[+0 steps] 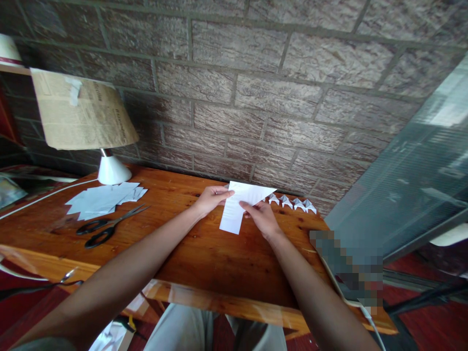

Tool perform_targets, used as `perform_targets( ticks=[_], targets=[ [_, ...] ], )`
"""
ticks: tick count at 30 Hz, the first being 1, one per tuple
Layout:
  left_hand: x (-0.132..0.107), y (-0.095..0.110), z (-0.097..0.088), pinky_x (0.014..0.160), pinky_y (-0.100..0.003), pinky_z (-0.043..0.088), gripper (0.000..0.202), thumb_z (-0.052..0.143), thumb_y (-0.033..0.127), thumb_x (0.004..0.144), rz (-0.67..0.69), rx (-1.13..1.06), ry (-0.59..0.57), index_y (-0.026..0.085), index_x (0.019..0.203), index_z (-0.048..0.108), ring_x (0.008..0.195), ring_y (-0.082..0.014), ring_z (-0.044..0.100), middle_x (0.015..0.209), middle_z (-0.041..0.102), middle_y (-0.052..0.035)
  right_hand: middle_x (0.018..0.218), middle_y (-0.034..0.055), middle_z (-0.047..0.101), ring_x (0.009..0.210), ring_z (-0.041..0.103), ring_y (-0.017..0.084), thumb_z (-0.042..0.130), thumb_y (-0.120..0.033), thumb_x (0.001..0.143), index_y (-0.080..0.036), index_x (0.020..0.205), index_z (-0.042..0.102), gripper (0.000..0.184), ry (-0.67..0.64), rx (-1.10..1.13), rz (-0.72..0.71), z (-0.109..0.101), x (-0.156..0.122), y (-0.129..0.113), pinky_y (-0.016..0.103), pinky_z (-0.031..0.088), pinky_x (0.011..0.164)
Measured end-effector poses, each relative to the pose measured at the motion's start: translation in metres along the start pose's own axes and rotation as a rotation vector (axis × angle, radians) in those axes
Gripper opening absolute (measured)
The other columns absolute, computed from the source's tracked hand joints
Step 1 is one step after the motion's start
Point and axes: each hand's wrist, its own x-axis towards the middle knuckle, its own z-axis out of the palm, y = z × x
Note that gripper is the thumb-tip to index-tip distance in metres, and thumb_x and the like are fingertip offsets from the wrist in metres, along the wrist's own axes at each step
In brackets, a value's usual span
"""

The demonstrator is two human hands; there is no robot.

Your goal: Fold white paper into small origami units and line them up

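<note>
Above the middle of the wooden table, both hands hold a white sheet of paper, its top folded over so that one corner points right and a strip hangs down. My left hand pinches the paper's left edge, thumb on top. My right hand grips it from the right, the thumb pressed on the folded part and the fingers mostly hidden behind. Just beyond my right hand stands a row of several small folded paper shapes, the nearest partly covered by the sheet and hand.
On the left lie black-handled scissors and a pile of white paper pieces. A lamp with a newsprint shade stands behind them. At the right edge rests a blurred-out device with a white cable. A brick wall borders the table.
</note>
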Motion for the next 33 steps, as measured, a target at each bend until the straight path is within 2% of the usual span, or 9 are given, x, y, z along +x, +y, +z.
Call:
perform_targets(
  ticks=[5,12,16,21,23,29,33],
  targets=[
    [-0.0028,0.0003,0.0041,0.078,-0.034,0.052,0.035,0.078,0.045,0.065,-0.021,0.018,-0.022,0.015,0.080,0.073,0.077,-0.0182,0.065,0.082,0.072,-0.0063,0.087,0.0079,0.074,0.071,0.064,0.019,0.075,-0.047,0.063,-0.015,0.082,0.073,0.037,0.029,0.032,-0.009,-0.0001,0.0005,-0.0009,0.030,0.049,0.064],
    [-0.0053,-0.0021,0.0037,0.079,-0.036,0.052,0.038,0.078,0.044,0.066,-0.146,0.042,-0.190,0.014,0.088,0.074,0.078,-0.0208,0.068,0.090,0.073,-0.0118,0.087,0.0079,0.074,0.072,0.065,0.019,0.076,-0.046,0.063,-0.016,0.078,0.072,0.034,0.105,0.043,-0.027,-0.0025,0.0020,-0.0004,0.030,0.049,0.062],
    [-0.0047,-0.0034,0.0048,0.076,-0.035,0.052,0.034,0.077,0.044,0.066,-0.097,0.084,-0.137,0.015,0.081,0.074,0.074,-0.0210,0.067,0.085,0.073,-0.0095,0.084,0.0081,0.074,0.068,0.064,0.019,0.076,-0.048,0.062,-0.015,0.078,0.072,0.036,0.095,0.030,-0.011,-0.0023,0.0023,-0.0001,0.029,0.049,0.060],
    [-0.0052,0.0006,0.0063,0.062,-0.028,0.048,0.030,0.074,0.045,0.069,0.080,0.188,-0.095,0.015,0.069,0.072,0.061,-0.0161,0.062,0.070,0.071,-0.0037,0.078,0.0071,0.073,0.065,0.062,0.017,0.076,-0.049,0.061,-0.014,0.078,0.072,0.039,0.036,0.035,0.000,-0.0029,0.0045,0.0033,0.029,0.048,0.060],
    [-0.0054,0.0015,0.0061,0.061,-0.027,0.047,0.031,0.073,0.046,0.070,0.101,0.212,-0.101,0.015,0.067,0.071,0.059,-0.0153,0.061,0.067,0.069,-0.0031,0.076,0.0072,0.073,0.063,0.062,0.017,0.077,-0.049,0.060,-0.014,0.077,0.072,0.039,0.040,0.030,-0.011,-0.0032,0.0054,0.0046,0.029,0.047,0.060],
    [-0.0047,-0.0043,0.0051,0.080,-0.037,0.052,0.037,0.076,0.046,0.068,-0.099,0.050,-0.200,0.014,0.087,0.074,0.081,-0.0228,0.069,0.092,0.073,-0.0113,0.083,0.0074,0.074,0.070,0.065,0.020,0.077,-0.049,0.060,-0.016,0.079,0.072,0.038,0.110,0.066,-0.028,-0.0040,0.0051,0.0023,0.032,0.050,0.063],
    [-0.0039,-0.0063,0.0040,0.083,-0.040,0.053,0.038,0.080,0.040,0.064,-0.116,0.027,-0.256,0.014,0.091,0.074,0.084,-0.0236,0.069,0.096,0.073,-0.0131,0.085,0.0076,0.074,0.074,0.067,0.022,0.077,-0.049,0.060,-0.016,0.080,0.072,0.038,0.132,0.099,-0.024,-0.0051,0.0053,0.0016,0.033,0.051,0.066]
  ],
)
